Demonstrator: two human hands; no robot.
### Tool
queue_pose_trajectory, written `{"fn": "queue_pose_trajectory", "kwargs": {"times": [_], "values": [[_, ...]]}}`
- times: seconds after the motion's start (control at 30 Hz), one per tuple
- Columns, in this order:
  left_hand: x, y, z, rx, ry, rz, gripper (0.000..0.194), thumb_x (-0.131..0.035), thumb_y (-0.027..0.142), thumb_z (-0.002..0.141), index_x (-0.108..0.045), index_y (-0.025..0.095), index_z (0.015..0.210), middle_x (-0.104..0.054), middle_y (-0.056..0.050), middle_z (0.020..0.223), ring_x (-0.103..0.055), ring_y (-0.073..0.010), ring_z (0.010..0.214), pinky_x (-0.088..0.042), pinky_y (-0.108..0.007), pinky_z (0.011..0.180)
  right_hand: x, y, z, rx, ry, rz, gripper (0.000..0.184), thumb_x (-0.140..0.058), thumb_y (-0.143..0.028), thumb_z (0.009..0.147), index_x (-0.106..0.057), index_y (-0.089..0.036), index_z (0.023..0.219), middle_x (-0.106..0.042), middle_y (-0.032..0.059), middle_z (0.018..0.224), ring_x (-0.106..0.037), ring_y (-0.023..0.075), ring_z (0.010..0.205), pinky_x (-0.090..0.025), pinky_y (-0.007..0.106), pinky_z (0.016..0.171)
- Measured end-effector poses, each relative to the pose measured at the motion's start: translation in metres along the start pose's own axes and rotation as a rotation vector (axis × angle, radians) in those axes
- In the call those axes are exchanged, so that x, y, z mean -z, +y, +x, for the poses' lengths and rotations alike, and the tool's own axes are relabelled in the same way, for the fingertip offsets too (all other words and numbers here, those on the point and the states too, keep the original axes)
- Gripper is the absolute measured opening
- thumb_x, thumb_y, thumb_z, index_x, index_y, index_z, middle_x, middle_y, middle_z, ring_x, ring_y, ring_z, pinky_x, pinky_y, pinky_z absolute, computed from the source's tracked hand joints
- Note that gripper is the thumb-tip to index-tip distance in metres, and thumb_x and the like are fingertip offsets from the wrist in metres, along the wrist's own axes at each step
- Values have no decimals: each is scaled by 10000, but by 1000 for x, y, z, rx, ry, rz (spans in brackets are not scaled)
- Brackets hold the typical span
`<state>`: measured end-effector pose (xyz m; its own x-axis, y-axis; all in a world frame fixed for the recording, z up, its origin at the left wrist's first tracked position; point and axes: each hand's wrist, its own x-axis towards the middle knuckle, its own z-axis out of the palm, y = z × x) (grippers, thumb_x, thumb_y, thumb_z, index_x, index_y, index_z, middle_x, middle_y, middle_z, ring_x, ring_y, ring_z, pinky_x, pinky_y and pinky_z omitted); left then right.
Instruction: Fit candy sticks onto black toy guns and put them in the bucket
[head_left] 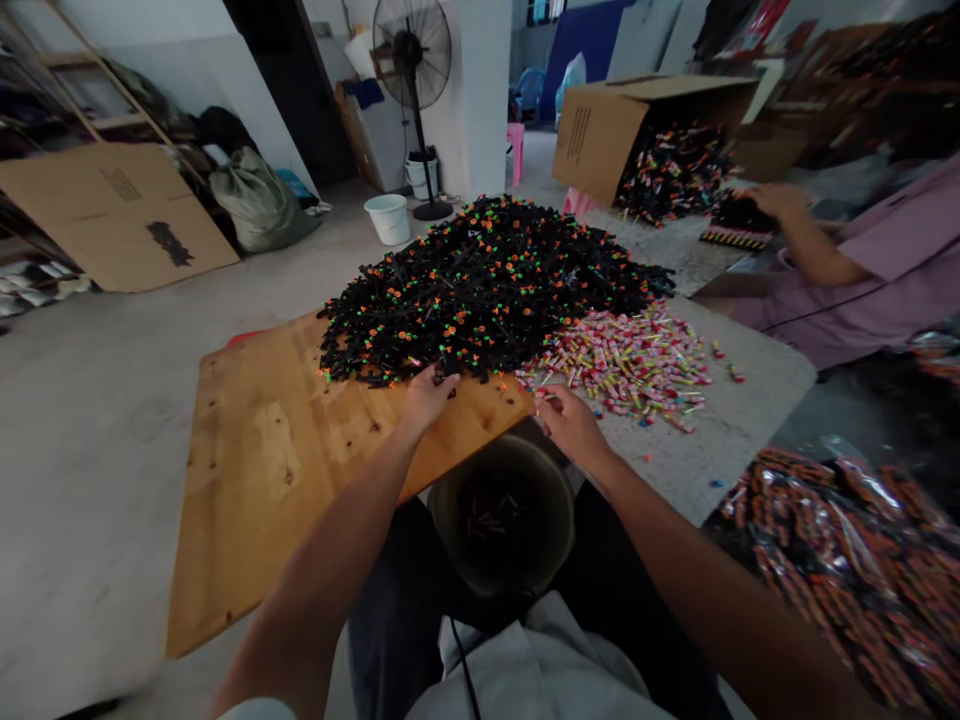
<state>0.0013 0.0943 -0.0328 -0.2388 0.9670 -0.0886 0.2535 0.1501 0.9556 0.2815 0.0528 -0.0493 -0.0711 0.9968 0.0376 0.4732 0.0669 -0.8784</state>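
Observation:
At the front edge of a large heap of small black plastic pieces (480, 280) with orange and green tips, my left hand (427, 398) has its fingers closed on one black plastic piece (448, 370). My right hand (570, 420) is in a pinch above the right edge of the wooden board (247, 500), beside a heap of small pink, red and yellow wrapped sticks (630, 360). Between those fingertips is something small and pale, too small to name. Below both hands, a round bucket (559, 520) sits between my legs with dark pieces inside.
Across the grey table (765, 370), a co-worker's hand (780, 200) is near a dark bundle. A cardboard box (596, 145) spills similar pieces. Bagged goods (832, 560) lie at the lower right. A white bucket (388, 220) and a standing fan (411, 60) are beyond the board.

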Motion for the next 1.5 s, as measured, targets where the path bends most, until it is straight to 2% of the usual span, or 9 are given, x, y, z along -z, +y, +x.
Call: {"fn": "queue_pose_trajectory", "kwargs": {"times": [0.1, 0.17, 0.23, 0.3, 0.43, 0.63, 0.8, 1.2, 1.5], "values": [[-7, 2, -28, 143, -124, -368, 399, -894, 505, 759, -690, 187, 889, -715, -30, 775, -627, -131, 626, -451, -235, 584, -18, -19, -30, -16, -136, 248, 443, -572, -574, 1000, -692, -206, 1214, -768, 49, 904, -572, 145, 548, -471, 273, 542], [-16, 4, -49, 212, -179, -594, 468, -939, 507, 708, -694, 182, 939, -743, -35, 844, -653, -114, 646, -457, -209, 567, -26, -33, -43, 10, -172, 321, 465, -606, -590, 983, -714, -191, 1198, -760, 60, 895, -590, 152, 587, -472, 271, 546], [-24, 7, -68, 238, -194, -755, 493, -960, 480, 693, -693, 190, 989, -765, -38, 915, -697, -125, 718, -519, -217, 630, -32, -44, -50, 44, -166, 349, 472, -627, -587, 975, -736, -182, 1190, -755, 71, 889, -620, 168, 639, -487, 277, 570], [-32, 11, -83, 233, -196, -821, 484, -952, 467, 715, -689, 199, 1022, -775, -39, 954, -731, -152, 798, -585, -275, 755, -34, -51, -53, 63, -144, 361, 485, -634, -597, 968, -753, -181, 1187, -750, 74, 878, -640, 185, 678, -504, 287, 591], [-39, 18, -99, 224, -176, -867, 474, -941, 475, 734, -684, 203, 1025, -776, -25, 954, -752, -169, 858, -611, -351, 898, -32, -53, -53, 81, -117, 377, 505, -651, -626, 945, -771, -188, 1167, -740, 69, 855, -661, 207, 718, -525, 302, 621], [-43, 19, -105, 234, -155, -856, 454, -942, 477, 729, -679, 186, 957, -761, -18, 872, -737, -150, 783, -605, -303, 817, -26, -53, -53, 65, -64, 343, 477, -650, -613, 943, -785, -210, 1159, -739, 68, 844, -675, 227, 756, -532, 317, 641], [-45, 24, -108, 237, -83, -859, 472, -948, 487, 710, -664, 179, 926, -747, -9, 836, -720, -134, 735, -599, -275, 764, -26, -54, -54, 93, -98, 308, 433, -671, -589, 929, -792, -204, 1087, -734, 62, 810, -676, 226, 751, -526, 313, 645], [-47, 29, -116, 215, -80, -872, 491, -945, 506, 705, -628, 177, 885, -701, 6, 778, -724, -161, 749, -606, -349, 844, -23, -56, -56, 122, -87, 177, 381, -651, -532, 948, -796, -189, 1030, -750, 61, 787, -698, 229, 773, -514, 302, 640], [-48, 27, -119, 223, -91, -897, 524, -982, 504, 640, -646, 171, 868, -717, 2, 788, -719, -150, 740, -592, -329, 843, -22, -56, -55, 121, -91, 171, 361, -654, -511, 940, -796, -184, 993, -754, 56, 760, -710, 225, 756, -521, 299, 638]]}}
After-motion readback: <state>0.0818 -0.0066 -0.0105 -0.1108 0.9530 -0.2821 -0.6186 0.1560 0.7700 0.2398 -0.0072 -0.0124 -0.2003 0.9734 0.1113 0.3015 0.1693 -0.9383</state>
